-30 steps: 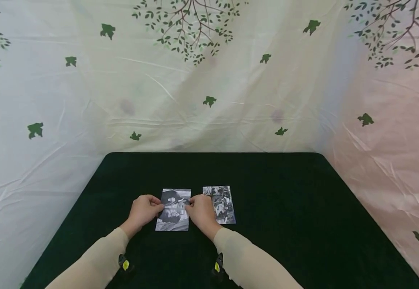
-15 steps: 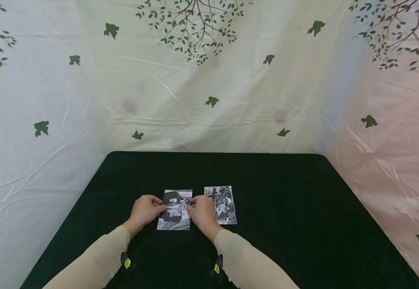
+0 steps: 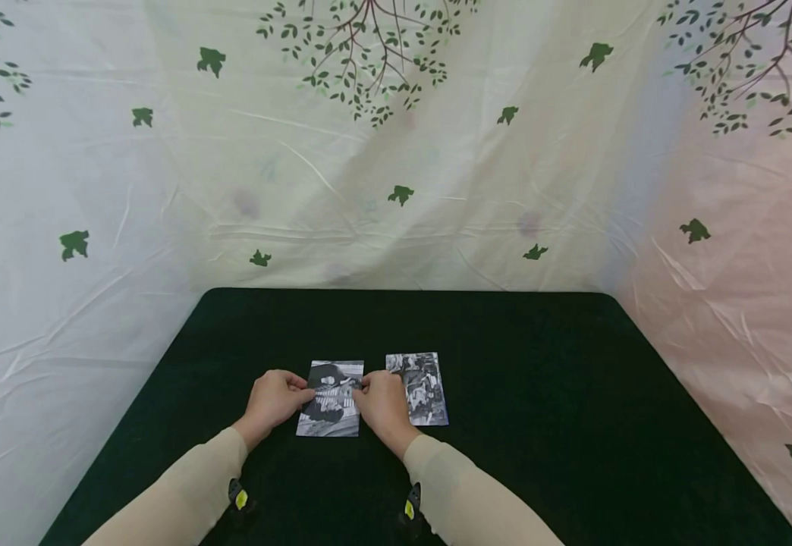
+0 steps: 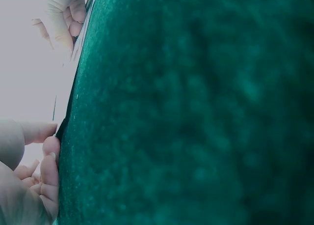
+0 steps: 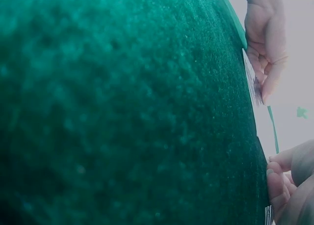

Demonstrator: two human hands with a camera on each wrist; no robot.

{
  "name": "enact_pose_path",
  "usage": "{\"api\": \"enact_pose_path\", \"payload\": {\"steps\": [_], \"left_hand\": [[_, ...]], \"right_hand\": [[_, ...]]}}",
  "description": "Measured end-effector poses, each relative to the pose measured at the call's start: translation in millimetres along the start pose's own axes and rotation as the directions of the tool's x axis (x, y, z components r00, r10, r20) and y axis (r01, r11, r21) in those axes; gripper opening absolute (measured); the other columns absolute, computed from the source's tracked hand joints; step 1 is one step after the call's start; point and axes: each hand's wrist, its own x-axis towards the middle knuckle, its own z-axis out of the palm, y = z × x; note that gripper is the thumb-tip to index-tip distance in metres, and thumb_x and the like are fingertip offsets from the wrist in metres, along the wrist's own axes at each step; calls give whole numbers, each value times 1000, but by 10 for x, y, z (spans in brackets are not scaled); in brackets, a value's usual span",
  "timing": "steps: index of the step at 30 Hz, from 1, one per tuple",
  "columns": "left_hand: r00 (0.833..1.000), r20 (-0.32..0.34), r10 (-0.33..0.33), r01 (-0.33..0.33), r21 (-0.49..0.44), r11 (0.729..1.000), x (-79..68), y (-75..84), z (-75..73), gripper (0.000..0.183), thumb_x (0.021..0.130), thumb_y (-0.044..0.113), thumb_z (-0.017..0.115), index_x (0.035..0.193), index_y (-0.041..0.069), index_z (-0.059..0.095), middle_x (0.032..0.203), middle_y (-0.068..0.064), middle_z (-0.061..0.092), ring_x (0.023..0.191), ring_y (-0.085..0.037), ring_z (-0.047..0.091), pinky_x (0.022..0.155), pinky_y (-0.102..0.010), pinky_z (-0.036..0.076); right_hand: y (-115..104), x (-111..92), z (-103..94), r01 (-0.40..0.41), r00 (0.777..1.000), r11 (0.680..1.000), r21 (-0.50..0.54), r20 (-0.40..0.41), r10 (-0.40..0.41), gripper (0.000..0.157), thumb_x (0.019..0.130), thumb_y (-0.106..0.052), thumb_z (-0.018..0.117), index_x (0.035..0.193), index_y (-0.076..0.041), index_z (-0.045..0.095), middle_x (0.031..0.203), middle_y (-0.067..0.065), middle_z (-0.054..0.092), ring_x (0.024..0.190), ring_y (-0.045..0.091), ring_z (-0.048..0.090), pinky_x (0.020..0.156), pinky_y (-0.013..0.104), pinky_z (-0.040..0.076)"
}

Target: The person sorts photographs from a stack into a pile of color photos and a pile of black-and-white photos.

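A black-and-white photo card lies at or just above a dark green desk; whether its whole underside touches cannot be told. Left hand: at the photo card's left edge, grip clamped on it between thumb and fingers. Right hand: at the photo card's right edge, grip likewise pinching it. Second card: also black-and-white, right of the photo card and apart from it, partly hidden behind the right hand. Pale sleeves show on the near side of the photo card; beyond it rises a leaf-printed cloth.
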Motion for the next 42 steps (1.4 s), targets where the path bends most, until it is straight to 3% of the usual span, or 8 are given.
{"api": "enact_pose_path", "payload": {"steps": [14,19,24,29,36,42], "left_hand": [[999,-47,13,-11,36,999,-25,-9,-18,20,82,24,76,94,8,72,83,-2,65,70,-15,59,62,-31,48],[999,-50,16,-14,39,999,-27,-20,-17,20,82,24,77,93,8,71,82,-2,64,69,-15,58,61,-31,48],[998,-53,27,-25,50,998,-5,-23,-16,19,81,24,77,91,9,71,80,-2,63,68,-15,58,61,-31,47],[999,-23,31,-30,43,999,40,-44,-44,19,81,24,78,91,10,71,81,-1,64,69,-15,58,61,-30,47],[998,63,19,-14,-79,997,97,-76,-125,20,83,19,76,99,7,72,85,-3,66,71,-17,60,63,-31,49],[998,57,2,3,-76,997,113,-107,-107,19,83,18,76,98,8,71,84,-2,66,70,-16,60,63,-30,49]], "right_hand": [[-39,-4,15,-29,999,999,31,36,28,9,80,-13,76,85,-5,76,72,-2,67,58,4,56,53,22,47],[-38,-12,25,-16,999,999,37,30,15,8,80,-12,76,85,-5,76,74,0,69,61,5,58,54,23,48],[-17,0,41,-51,998,997,65,46,48,11,80,-13,77,88,-6,76,80,1,70,66,6,60,57,24,50],[6,29,29,-80,996,992,102,57,74,12,79,-14,78,89,-8,76,82,0,70,67,6,59,58,25,49],[30,47,14,-74,996,993,92,50,70,13,79,-16,77,90,-8,76,83,0,70,69,9,59,60,27,50],[45,38,32,-73,996,990,117,56,67,14,80,-16,77,91,-8,76,83,0,70,67,8,59,58,27,49]]}}
